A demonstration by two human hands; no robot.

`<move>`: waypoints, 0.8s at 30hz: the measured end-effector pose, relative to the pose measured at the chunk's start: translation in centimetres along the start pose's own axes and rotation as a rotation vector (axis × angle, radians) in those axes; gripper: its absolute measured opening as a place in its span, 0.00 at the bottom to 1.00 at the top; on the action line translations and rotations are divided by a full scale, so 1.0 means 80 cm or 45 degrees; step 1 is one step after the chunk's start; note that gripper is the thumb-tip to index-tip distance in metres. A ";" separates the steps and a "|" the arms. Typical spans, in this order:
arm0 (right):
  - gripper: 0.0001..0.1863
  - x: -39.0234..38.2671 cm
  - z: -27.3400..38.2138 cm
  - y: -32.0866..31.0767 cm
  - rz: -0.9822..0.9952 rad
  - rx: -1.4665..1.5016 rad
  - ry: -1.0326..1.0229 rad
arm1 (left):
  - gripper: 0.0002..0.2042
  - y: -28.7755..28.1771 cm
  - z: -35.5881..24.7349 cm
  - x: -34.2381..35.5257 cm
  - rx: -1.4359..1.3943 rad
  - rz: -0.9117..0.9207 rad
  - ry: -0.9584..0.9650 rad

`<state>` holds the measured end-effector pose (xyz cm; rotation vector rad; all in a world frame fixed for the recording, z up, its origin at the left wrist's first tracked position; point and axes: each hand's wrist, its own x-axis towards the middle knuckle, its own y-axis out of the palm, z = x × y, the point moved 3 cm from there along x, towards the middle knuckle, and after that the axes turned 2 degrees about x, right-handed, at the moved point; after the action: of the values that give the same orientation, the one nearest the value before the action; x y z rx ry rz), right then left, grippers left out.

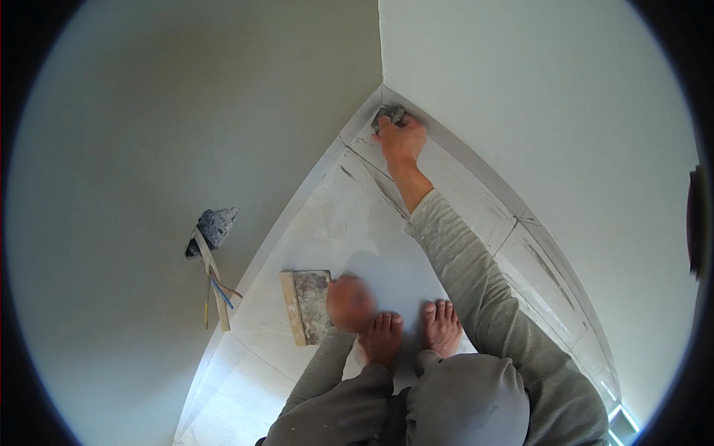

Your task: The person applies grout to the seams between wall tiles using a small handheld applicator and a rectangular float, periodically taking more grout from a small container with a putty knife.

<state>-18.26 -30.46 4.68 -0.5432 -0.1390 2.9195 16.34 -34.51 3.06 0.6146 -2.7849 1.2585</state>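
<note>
In the far corner, my right hand is closed on a dark grey crumpled lump, which looks like a rag or sponge. It presses the lump down on the floor tile close to the skirting. My left hand is low, in front of my left foot, and appears blurred, so its fingers do not show clearly. It seems to grip the right edge of a broad flat scraper. The scraper has a stained grey face and a pale wooden strip along its left side.
Skirting runs along both walls to the corner. Dark smears mark the pale floor tiles. At left, cables with bare-looking ends hang from a rough wall hole. My bare feet stand on the tiles. A dark object is at the right rim.
</note>
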 end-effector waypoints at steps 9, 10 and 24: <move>0.10 -0.013 -0.022 -0.001 0.067 0.257 -0.256 | 0.10 0.002 0.005 -0.002 0.006 0.017 -0.003; 0.10 -0.015 -0.028 -0.001 0.069 0.258 -0.251 | 0.10 0.001 0.005 -0.002 0.015 0.014 0.003; 0.14 -0.028 0.026 -0.022 0.080 -0.132 -0.401 | 0.10 0.000 0.006 -0.004 0.027 0.015 0.004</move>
<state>-16.67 -29.24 7.64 -0.0980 -0.3190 3.0516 16.67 -34.74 2.70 0.5978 -2.7804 1.2912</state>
